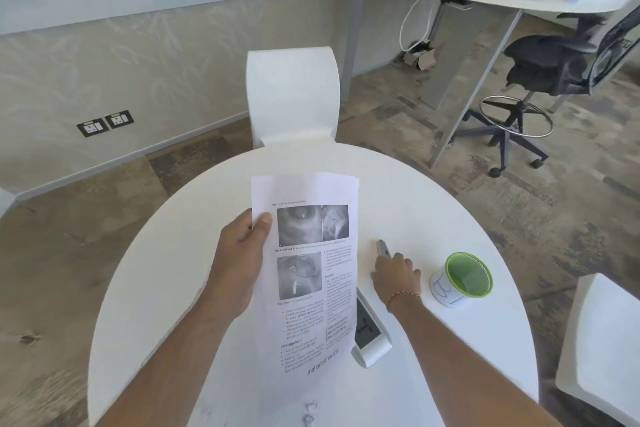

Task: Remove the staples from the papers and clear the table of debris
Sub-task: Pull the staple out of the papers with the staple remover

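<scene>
My left hand grips a printed paper sheet by its left edge, thumb on the front, and holds it upright above the round white table. To the right of the sheet my right hand lies on the table with its fingers curled round a grey staple remover, whose tip sticks out past the fingers. Small bent staples lie on the table near its front edge.
A white device with a dark screen lies partly behind the sheet's lower right corner. A green mesh cup stands on the table's right. White chairs stand beyond the table and at the right. Another desk and a black office chair are further off.
</scene>
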`<state>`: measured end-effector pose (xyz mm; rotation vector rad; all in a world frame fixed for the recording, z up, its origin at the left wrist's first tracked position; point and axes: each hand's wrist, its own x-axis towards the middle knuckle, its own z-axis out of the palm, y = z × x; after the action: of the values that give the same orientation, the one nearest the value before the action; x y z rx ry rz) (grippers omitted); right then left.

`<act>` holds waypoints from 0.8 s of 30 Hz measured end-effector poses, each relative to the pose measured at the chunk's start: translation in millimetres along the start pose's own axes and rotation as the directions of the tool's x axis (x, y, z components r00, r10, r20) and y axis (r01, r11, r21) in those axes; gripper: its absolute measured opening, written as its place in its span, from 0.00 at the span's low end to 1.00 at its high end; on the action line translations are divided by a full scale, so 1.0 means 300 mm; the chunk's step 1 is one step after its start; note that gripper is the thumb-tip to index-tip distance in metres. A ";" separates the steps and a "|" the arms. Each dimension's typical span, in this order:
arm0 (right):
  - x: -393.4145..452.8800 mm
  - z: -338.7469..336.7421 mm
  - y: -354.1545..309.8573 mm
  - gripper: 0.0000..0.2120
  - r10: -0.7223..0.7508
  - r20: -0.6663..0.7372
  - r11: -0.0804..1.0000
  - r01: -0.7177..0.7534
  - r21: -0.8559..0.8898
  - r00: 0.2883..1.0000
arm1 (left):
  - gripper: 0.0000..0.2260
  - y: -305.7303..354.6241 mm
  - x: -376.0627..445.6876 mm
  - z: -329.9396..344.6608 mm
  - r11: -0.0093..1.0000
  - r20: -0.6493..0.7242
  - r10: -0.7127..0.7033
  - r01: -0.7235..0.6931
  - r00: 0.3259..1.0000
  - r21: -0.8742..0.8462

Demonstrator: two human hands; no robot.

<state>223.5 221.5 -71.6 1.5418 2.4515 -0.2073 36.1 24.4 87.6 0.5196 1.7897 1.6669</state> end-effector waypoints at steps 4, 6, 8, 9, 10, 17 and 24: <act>-0.045 0.007 -0.011 0.26 -0.003 0.016 0.999 0.003 -0.047 1.000 | 0.12 0.003 -0.013 -0.005 1.000 0.003 0.004 -0.004 1.000 0.009; -0.063 0.011 -0.013 0.30 -0.009 0.017 0.998 0.010 -0.066 1.000 | 0.12 0.003 -0.020 -0.012 1.000 0.002 0.010 -0.010 1.000 0.016; -0.087 0.014 -0.016 0.29 -0.016 0.012 0.998 0.017 -0.055 1.000 | 0.12 0.001 -0.031 -0.023 1.000 0.002 0.014 -0.014 1.000 0.020; -0.099 0.012 -0.018 0.28 -0.015 0.010 1.000 0.015 -0.020 1.000 | 0.12 -0.002 -0.037 -0.030 1.000 0.001 0.013 -0.013 1.000 0.023; -0.110 0.014 -0.020 0.25 -0.003 0.007 1.000 0.003 0.031 1.000 | 0.12 -0.004 -0.041 -0.036 0.999 -0.002 0.015 -0.015 1.000 0.029; -0.178 -0.040 -0.019 0.29 0.221 0.390 0.239 -0.438 0.867 0.894 | 0.13 -0.004 -0.096 -0.069 0.995 0.005 0.043 -0.043 0.999 0.092; -0.348 -0.275 -0.034 0.11 -0.018 0.189 -0.369 -0.183 0.911 0.982 | 0.16 0.071 -0.151 -0.062 0.976 0.039 0.117 -0.122 0.992 0.178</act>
<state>247.4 146.7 36.1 1.7873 1.4456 -2.9956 53.5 -16.7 116.7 0.7403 1.9326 1.5752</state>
